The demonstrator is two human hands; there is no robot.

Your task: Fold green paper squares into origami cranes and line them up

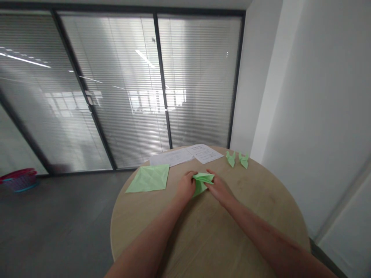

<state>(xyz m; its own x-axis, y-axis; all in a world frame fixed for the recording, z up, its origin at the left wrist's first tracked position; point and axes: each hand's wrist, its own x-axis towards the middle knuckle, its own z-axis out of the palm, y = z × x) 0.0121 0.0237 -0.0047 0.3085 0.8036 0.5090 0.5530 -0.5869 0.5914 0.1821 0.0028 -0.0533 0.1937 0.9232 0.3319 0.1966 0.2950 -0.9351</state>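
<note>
Between my two hands is a partly folded sheet of light green origami paper (pixel 200 186), its layers standing apart at the top. My left hand (pixel 186 185) grips its left side, fingers bent around the edge. On the right side, my right hand (pixel 218 187) pinches the paper, with the fingertips at its upper right corner. Left of my hands a creased green paper sheet (pixel 150 178) lies spread on the table. Two small folded green paper figures, one (pixel 230 158) beside the other (pixel 244 160), stand at the far right.
The round wooden table (pixel 208 239) carries everything. Printed white sheets, one (pixel 205 153) overlapping another (pixel 171 157), lie along its far edge. A red and blue basket (pixel 19 180) sits on the floor at left. Glass panels with blinds (pixel 133 96) and a white wall (pixel 319 116) surround the table.
</note>
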